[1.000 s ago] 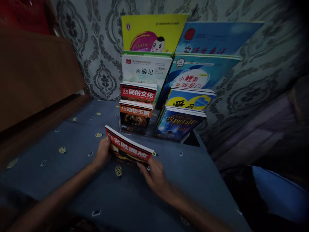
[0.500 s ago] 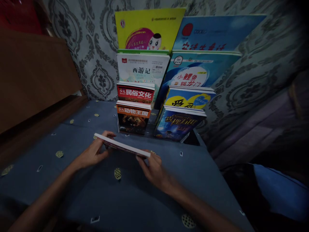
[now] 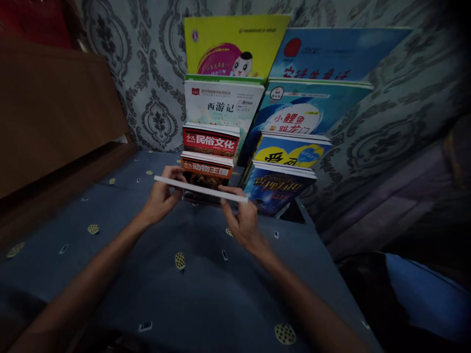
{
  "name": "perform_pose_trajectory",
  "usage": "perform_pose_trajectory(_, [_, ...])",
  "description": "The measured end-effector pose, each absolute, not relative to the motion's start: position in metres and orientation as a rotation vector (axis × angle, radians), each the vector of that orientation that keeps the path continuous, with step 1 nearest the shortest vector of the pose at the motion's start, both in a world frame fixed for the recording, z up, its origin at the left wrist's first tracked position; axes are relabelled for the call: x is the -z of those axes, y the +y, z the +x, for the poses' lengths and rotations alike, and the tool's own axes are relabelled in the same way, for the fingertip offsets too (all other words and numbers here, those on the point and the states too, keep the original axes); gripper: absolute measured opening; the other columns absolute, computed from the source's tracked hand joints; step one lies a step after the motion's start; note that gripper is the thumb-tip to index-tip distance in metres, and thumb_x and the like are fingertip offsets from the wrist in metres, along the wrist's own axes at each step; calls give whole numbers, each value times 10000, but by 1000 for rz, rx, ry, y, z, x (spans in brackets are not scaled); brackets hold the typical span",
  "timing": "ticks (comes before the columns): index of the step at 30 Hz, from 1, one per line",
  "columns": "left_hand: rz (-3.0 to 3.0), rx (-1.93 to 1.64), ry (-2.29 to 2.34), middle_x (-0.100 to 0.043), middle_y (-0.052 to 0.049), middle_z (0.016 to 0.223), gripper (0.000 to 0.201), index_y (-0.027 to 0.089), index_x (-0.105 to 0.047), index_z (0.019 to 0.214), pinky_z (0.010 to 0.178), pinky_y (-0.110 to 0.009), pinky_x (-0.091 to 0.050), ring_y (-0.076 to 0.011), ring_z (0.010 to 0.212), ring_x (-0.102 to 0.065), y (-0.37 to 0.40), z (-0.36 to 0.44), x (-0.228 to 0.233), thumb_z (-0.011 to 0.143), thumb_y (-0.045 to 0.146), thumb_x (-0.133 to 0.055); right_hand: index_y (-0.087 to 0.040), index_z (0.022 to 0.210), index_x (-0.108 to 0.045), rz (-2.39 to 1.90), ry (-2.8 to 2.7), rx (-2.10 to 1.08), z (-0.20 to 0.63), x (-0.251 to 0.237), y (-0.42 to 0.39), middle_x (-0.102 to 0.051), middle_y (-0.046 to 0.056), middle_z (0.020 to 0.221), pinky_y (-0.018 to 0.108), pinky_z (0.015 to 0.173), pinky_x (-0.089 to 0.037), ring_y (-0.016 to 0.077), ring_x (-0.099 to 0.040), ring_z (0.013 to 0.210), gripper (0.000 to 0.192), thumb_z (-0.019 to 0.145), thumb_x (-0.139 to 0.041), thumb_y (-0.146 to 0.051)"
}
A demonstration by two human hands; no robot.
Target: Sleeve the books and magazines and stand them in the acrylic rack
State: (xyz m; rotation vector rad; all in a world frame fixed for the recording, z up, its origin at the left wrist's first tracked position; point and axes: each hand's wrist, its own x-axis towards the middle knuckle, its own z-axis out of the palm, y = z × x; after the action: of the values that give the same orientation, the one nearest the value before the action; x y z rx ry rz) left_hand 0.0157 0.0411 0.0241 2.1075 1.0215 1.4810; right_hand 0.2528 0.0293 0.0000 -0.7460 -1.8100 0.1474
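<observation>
Two hands are seen at work above a table (image 3: 206, 289) covered by a blue cloth dotted with small yellow discs. A thin book (image 3: 200, 189) is held level and edge-on to the camera, so only its white page edge is shown; its left end is gripped by the left hand (image 3: 162, 198) and its right end by the right hand (image 3: 243, 223). It is held in the air just in front of the lowest book in the left column of a stepped book rack (image 3: 235, 189).

Part of the orange book (image 3: 206, 171) behind it, titled 动物王国, is hidden by the held book. Above that a red book (image 3: 211, 141) marked 民俗文化 is stood, then a white one (image 3: 222, 104) reading 西游记, then a yellow book (image 3: 235, 45) with a cartoon face. In the right column, blue covers are stacked, one (image 3: 294, 117) partly readable as 小鲤鱼跳龙门. Patterned grey wallpaper (image 3: 154, 98) is seen behind the rack, and a brown wooden board (image 3: 51, 113) stands at the left.
</observation>
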Motion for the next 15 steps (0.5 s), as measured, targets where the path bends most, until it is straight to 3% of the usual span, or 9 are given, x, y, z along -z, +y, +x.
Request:
perform_pose_trajectory(6, [2118,-1649,1030,-625,-59,1109,340,204,-546,1205,795,-322,-521,-171,902,-604,67,20,-30,870,205,-602,-227,1027,-604,-817,-1757,-131,253,-18,46,-705,46,876,365,722,-559,210,-662,782,120,990,-509,-292])
perform_pose_trajectory(15, [2140,-1603,1073,-664,-45,1040,337,228,-539,1231,827,-355,-551,-200,921,-642,82,22,-27,909,295,-613,-217,1126,-587,-838,-1718,-254,254,-17,58,-724,78,975,420,776,-573,232,-675,846,209,1003,-491,-357])
